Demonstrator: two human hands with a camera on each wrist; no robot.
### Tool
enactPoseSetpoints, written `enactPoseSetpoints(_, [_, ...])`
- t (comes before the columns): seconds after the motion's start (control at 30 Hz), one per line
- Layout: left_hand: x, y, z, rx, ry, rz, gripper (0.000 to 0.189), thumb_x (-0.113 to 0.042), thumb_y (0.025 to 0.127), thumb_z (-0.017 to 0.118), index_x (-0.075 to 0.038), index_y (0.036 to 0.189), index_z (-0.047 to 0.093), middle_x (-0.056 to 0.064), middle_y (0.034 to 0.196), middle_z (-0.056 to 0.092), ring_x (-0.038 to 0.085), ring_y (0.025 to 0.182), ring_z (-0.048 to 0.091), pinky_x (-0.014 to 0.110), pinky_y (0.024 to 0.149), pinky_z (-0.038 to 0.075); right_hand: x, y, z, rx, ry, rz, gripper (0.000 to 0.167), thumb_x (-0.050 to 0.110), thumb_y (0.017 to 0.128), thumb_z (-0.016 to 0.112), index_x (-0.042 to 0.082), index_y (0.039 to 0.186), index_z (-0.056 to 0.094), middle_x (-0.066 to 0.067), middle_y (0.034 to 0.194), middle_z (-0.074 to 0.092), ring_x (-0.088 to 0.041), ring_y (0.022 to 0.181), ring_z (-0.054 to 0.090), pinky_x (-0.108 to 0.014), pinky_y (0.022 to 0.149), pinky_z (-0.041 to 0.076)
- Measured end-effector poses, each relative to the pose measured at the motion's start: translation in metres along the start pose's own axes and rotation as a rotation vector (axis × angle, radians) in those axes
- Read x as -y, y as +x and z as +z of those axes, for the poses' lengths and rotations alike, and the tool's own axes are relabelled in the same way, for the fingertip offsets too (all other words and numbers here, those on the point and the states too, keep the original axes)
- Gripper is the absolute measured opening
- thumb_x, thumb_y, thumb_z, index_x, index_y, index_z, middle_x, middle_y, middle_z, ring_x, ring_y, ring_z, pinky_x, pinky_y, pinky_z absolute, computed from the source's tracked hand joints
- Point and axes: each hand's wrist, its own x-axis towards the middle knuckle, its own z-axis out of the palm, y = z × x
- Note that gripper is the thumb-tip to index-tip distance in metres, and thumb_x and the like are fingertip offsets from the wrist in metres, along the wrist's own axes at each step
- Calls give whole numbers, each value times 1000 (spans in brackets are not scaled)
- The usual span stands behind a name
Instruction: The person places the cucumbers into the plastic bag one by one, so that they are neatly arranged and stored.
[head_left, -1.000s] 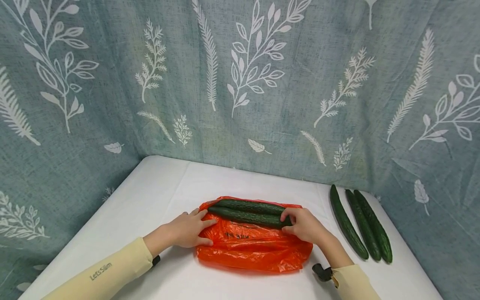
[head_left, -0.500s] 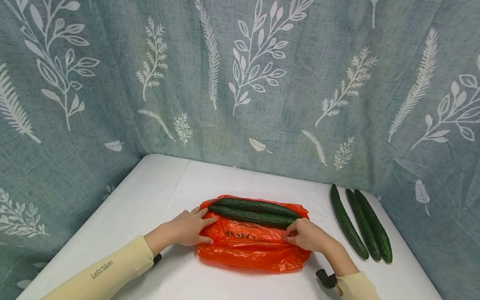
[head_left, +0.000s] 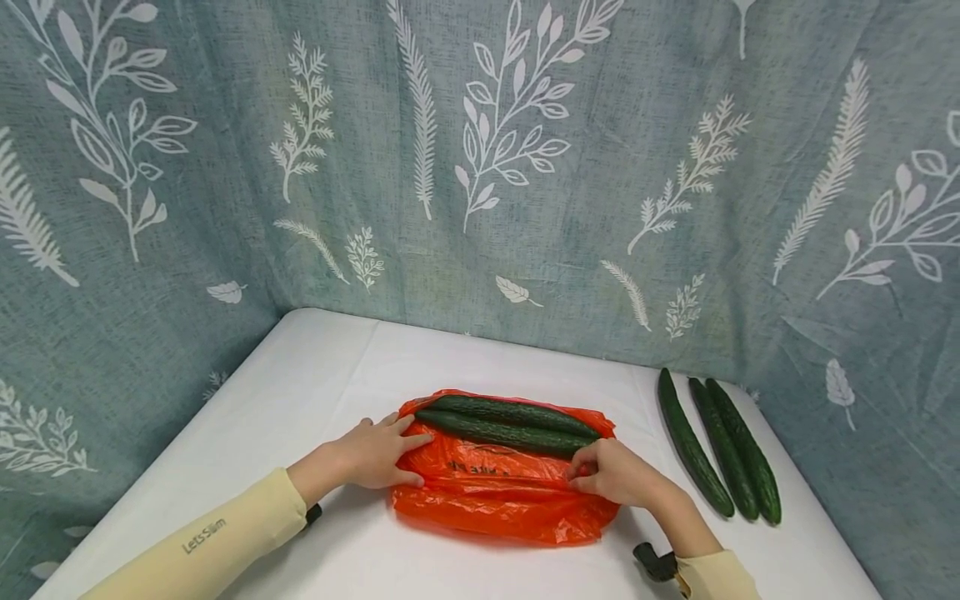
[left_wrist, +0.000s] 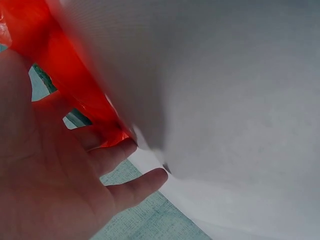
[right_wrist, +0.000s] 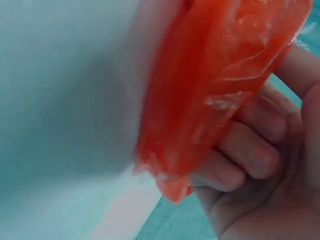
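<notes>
Two dark green cucumbers [head_left: 510, 429] lie side by side on a red plastic bag [head_left: 487, 512] in the middle of the white table. At the bag's left end my left hand [head_left: 375, 454] rests with spread fingers, some touching the plastic near the cucumber tips. My right hand [head_left: 615, 471] pinches the bag at its right side, just below the cucumbers' right ends. In the right wrist view its fingers curl in beside the red plastic [right_wrist: 210, 95]; the thumb tip is hidden behind it. The left wrist view shows the left fingers [left_wrist: 137, 190] nearly straight along the bag's edge.
Three more cucumbers [head_left: 693, 450] lie lengthwise near the right edge of the table [head_left: 322, 358], two of them touching. A patterned blue-green curtain [head_left: 420, 275] hangs behind the table and along its sides.
The right hand has let go of the cucumbers' right ends and moved slightly down and right to the bag, leaving those ends uncovered. The left hand has stayed nearly still.
</notes>
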Motion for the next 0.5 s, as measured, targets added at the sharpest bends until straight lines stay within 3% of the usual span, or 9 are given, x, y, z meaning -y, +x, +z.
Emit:
enactPoseSetpoints(0.23, [2, 0, 0, -6, -25, 15, 75, -62, 90, 64, -28, 153, 45, 15, 163, 33, 38, 150, 29, 70, 111, 29, -12, -9, -15, -188, 133, 96, 8, 13, 93, 71, 12, 100, 76, 2, 62, 45, -9, 54, 37, -25, 51, 35])
enactPoseSetpoints(0.5, [3, -1, 2, -13, -21, 15, 74, -63, 89, 65, -29, 152, 47, 14, 162, 34, 37, 150, 29, 69, 110, 30, -27, -20, -30, -338, 61, 168, 15, 12, 95, 67, 9, 107, 76, 0, 62, 47, -14, 57, 43, -26, 51, 35])
